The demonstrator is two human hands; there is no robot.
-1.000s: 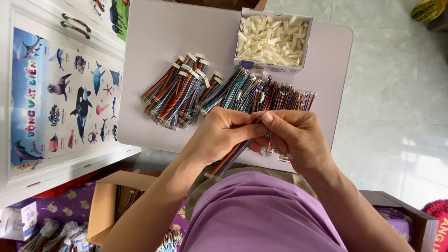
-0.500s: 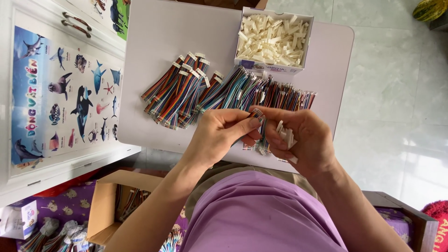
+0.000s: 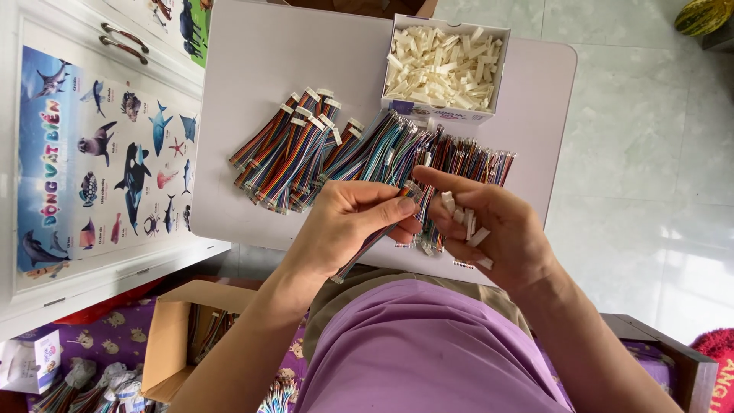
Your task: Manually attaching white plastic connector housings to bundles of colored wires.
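Both hands meet above the tabletop's near edge: the left hand pinches a multicoloured ribbon cable, while the right hand cups several white plastic connectors and touches the cable's tip.

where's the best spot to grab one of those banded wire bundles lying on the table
Judging by its shape, grip a wire bundle across its middle, coming from above with fingers on either long side. Each lies flat and slanted on the white table, long and thin, with white connectors at the upper end, so the middle balances it. The bundles touch one another; the outermost left one leaves the most finger room.
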